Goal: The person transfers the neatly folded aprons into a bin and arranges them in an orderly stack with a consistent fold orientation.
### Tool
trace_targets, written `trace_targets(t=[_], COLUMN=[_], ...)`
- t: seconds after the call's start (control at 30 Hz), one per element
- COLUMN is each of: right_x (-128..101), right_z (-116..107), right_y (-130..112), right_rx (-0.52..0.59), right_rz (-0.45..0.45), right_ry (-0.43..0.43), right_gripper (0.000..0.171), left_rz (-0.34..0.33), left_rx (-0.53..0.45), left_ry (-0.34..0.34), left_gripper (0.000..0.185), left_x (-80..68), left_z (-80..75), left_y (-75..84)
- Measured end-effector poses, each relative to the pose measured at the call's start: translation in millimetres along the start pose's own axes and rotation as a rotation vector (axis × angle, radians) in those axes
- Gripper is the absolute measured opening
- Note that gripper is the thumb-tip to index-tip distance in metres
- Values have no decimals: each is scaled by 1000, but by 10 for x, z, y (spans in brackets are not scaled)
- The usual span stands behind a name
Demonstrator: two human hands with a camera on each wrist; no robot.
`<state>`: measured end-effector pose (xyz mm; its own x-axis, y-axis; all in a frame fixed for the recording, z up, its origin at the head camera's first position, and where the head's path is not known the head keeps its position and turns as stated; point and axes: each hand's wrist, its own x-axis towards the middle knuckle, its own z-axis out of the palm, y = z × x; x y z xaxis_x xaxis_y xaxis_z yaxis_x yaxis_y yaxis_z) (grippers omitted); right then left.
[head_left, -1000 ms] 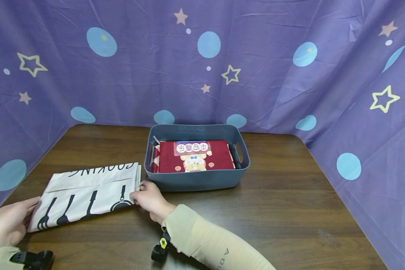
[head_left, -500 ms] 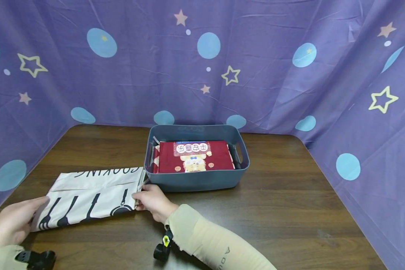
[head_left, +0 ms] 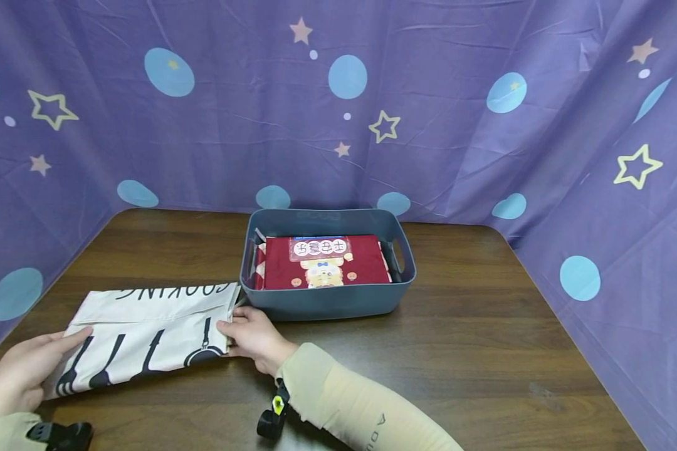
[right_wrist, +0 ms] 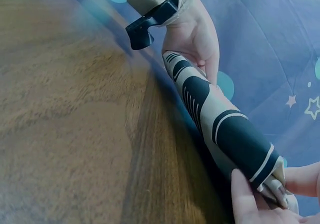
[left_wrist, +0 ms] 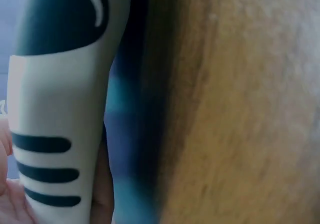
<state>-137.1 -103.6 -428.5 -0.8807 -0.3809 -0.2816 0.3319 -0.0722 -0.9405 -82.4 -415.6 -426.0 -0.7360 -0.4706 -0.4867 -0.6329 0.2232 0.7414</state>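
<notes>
A folded white apron (head_left: pixel 163 319) printed with black utensils and the word COOKING stretches between both hands at the left of the table. My left hand (head_left: pixel 34 369) holds its left end, thumb on top and fingers tucked out of sight beneath. At the other end, my right hand (head_left: pixel 256 335) grips the right edge just in front of the basket. The right wrist view shows the apron (right_wrist: pixel 220 119) edge-on, held close over the tabletop with a hand at each end. Printed stripes of the apron (left_wrist: pixel 60 93) fill the left part of the left wrist view.
A blue-grey plastic basket (head_left: pixel 327 304) stands at the back middle, close to the apron's right corner. Inside lies a folded dark red cloth (head_left: pixel 282 263) with a cartoon print. Behind the wooden table (head_left: pixel 485 351) hangs a purple curtain (head_left: pixel 440 150).
The apron's far edge has come slightly toward me. My left thumb now reaches farther over its top, and my right hand has moved a little nearer along with it.
</notes>
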Motion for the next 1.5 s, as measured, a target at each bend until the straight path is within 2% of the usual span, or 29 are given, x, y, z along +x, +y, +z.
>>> trace_targets(t=[0.07, 0.17, 0.23, 0.37, 0.47, 0.57, 0.7, 0.87, 1.07, 1.2, 1.3, 1.5], right_x=[-4, -17, -22, -45, -69, -88, -104, -127, -172, -208, -228, -252], right_z=[-3, -5, -5, 9, 31, 50, 67, 82, 93, 95, 91, 96], right_y=[-9, -26, -34, -66, -98, -127, -160, -182, -220, -253, -282, -349], right_rx=[17, 21, 23, 32, 37, 30, 22, 25, -1, -25, -35, 48], right_rz=[7, 5, 3, -9, -30, -46, -47, -40, -60, -80, -80, -71], right_ry=[-7, -22, -29, -34, -35, -39, -37, -31, -47, -73, -88, -113], right_gripper=[29, 33, 37, 38, 36, 35, 35, 33, 35, 36, 37, 34], left_rz=[22, 37, 34, 5, -2, 12, -8, -35, -53, -65, -45, -17], left_rx=[1, -17, -2, 38, 41, 1, -49, -38, -60, -76, -46, -70], left_ry=[-19, -41, -15, 44, 77, 75, 88, 113, 150, 143, 128, 117], left_gripper=[46, 39, 42, 74, 87, 87, 91, 89, 82, 79, 79, 84], left_x=[-58, -79, -56, 11, 11, 29, 44, 54, -9, -70, -88, -114], left_z=[-20, -47, -52, -39, -30, -48, -39, -43, -44, -46, -71, -104], left_y=[38, 59, 48, -2, -9, -19, -19, -23, 12, 30, 36, 66])
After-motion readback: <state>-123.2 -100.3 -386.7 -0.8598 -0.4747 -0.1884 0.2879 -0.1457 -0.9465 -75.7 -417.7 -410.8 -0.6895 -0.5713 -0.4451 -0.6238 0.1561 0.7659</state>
